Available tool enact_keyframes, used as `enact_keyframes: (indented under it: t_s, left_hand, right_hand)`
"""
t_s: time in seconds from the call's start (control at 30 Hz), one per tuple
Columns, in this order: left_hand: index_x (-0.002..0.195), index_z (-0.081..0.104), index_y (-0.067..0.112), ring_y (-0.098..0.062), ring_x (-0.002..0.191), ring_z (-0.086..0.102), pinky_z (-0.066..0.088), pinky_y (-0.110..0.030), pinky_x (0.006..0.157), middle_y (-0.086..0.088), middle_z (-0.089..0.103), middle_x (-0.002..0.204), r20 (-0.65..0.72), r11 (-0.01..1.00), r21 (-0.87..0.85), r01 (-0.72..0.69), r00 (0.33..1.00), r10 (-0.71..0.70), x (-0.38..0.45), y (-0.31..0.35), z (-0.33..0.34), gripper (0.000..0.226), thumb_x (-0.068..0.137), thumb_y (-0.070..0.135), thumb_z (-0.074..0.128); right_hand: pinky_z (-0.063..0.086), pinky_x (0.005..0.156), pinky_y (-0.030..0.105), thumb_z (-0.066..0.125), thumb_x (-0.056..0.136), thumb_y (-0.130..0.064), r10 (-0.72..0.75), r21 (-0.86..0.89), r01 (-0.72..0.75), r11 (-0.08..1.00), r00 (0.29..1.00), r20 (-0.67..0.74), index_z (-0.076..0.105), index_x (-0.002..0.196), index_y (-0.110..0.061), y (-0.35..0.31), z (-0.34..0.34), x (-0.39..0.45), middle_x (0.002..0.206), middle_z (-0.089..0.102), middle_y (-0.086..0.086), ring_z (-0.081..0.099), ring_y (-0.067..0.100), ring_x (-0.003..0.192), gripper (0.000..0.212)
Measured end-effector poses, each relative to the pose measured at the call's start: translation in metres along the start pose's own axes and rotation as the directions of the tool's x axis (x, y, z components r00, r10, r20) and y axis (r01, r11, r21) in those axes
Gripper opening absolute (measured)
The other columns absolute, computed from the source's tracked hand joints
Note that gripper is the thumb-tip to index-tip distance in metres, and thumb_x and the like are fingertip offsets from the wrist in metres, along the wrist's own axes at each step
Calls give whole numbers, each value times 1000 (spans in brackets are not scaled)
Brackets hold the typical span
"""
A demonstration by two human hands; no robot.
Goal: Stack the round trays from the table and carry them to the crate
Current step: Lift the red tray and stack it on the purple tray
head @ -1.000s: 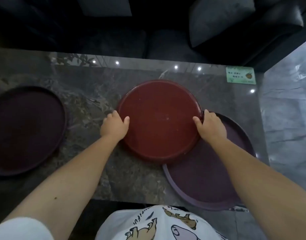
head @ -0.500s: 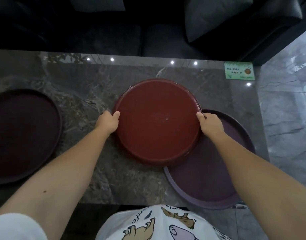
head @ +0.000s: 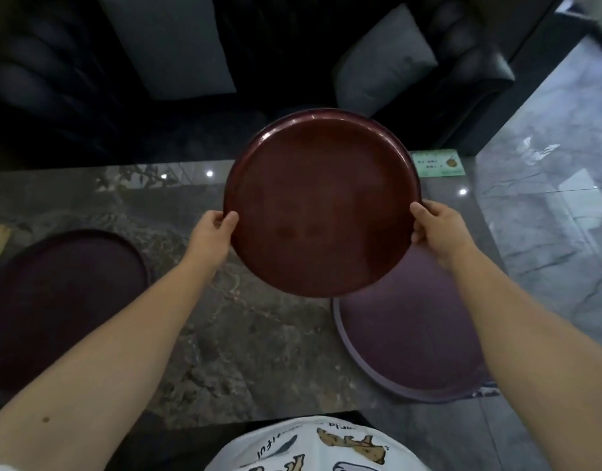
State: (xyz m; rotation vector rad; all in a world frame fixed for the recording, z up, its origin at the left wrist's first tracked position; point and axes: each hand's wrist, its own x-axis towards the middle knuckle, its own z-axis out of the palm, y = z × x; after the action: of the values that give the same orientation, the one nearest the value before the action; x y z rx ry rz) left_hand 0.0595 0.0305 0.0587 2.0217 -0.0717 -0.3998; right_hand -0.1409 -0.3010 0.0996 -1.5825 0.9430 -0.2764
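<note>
a: starting at the left, what's sitting there?

b: a dark purple round tray [head: 64,300] is lying flat on the grey marble table [head: 224,351], untouched and well apart from both hands.

a: and the left hand?

b: the left hand [head: 212,234] is gripping the left rim of the glossy red round tray [head: 321,205], thumb over the lip on top; the other fingers are going underneath, so i cannot tell how they're lying.

a: what's changing with that red tray?

b: a second ago it was resting on the table with its edge overlapping the tray beside it. now it's being held up clear of the marble, far edge tilting up and away from the person.

a: the right side?

b: the right hand [head: 435,232] is clamping the opposite rim the same way, thumb pressing on top, fingers curling out of sight below. beneath it the lilac round tray [head: 411,351] is lying flat near the table's right corner.

a: so where does that leave the job?

b: stacking is only beginning, i'd judge. the lifted tray likely needs setting squarely onto one of the others. no crate is showing yet.
</note>
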Motion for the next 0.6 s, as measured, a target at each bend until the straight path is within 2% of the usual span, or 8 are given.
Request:
enact_keyframes:
  t_s: [0.1, 0.17, 0.23, 0.33, 0.43, 0.47, 0.53, 0.6]
  left_hand:
    - [80, 54, 19, -11, 44, 39, 32, -24, 42, 6, 46, 50, 89, 910, -391, 138, 990, -112, -4, 20, -11, 48, 93, 60, 33]
    - [69, 54, 21, -10, 39, 34, 27, -20, 38, 5, 42, 46, 163, 855, -473, 212, 975, -151, -6, 27, -18, 58, 89, 68, 26]
    - [64, 52, 23, -10, 38, 34, 26, -19, 39, 4, 41, 45, 223, 844, -473, 253, 961, -162, -11, 31, -22, 59, 87, 71, 26]
    - [75, 57, 16, -18, 53, 48, 37, -29, 49, -2, 55, 61, 234, 954, -276, 116, 971, -50, -21, 29, -22, 48, 93, 54, 34]
    - [82, 55, 19, -18, 71, 55, 43, -34, 62, -1, 61, 78, 244, 990, -70, -124, 960, 138, -27, 20, -17, 24, 94, 36, 44]
    - [87, 55, 20, -17, 75, 56, 44, -32, 63, 0, 61, 83, 256, 982, 8, -189, 950, 180, -29, 17, -15, 18, 94, 34, 47]
    - [98, 52, 17, -18, 82, 56, 41, -31, 65, -1, 60, 91, 269, 948, 148, -283, 934, 236, -31, 10, -7, 15, 94, 31, 51]
    - [109, 49, 15, -21, 86, 57, 41, -32, 71, -4, 61, 97, 296, 923, 215, -320, 922, 251, -34, 5, 4, 22, 94, 31, 51]
  right_hand:
    - [42, 47, 26, 56, 87, -49, 25, 256, -13, 967, 999, -42, 69, 92, -15, -15, -9, -21, 60, 55, 3, 49, 12, 47, 36]
    - [39, 46, 25, 53, 82, -61, 59, 418, -28, 908, 996, -62, 72, 73, -23, -17, -13, -34, 55, 56, 1, 46, 12, 46, 44]
    - [36, 43, 21, 51, 79, -69, 53, 458, -12, 889, 996, -78, 72, 65, -25, -14, -18, -49, 54, 55, 0, 45, 11, 43, 50]
    - [38, 50, 27, 43, 82, -70, 35, 308, 3, 951, 993, -116, 68, 77, -19, -3, -29, -72, 67, 55, 8, 50, 17, 53, 57]
    - [42, 43, 15, 38, 96, -50, -95, 66, 113, 991, 969, -229, 64, 81, -11, 11, -39, -92, 67, 56, 0, 54, -1, 49, 49]
    - [44, 46, 13, 41, 98, -43, -156, -42, 151, 988, 957, -245, 64, 86, -11, 17, -43, -97, 72, 58, -1, 53, -7, 52, 42]
    - [46, 68, 16, 50, 97, -31, -215, -188, 173, 967, 949, -233, 62, 104, -11, 33, -54, -104, 92, 61, 1, 57, -3, 74, 25]
    - [43, 82, 25, 57, 94, -24, -179, -235, 125, 964, 958, -225, 55, 122, -7, 52, -66, -105, 106, 59, 5, 57, 13, 93, 33]
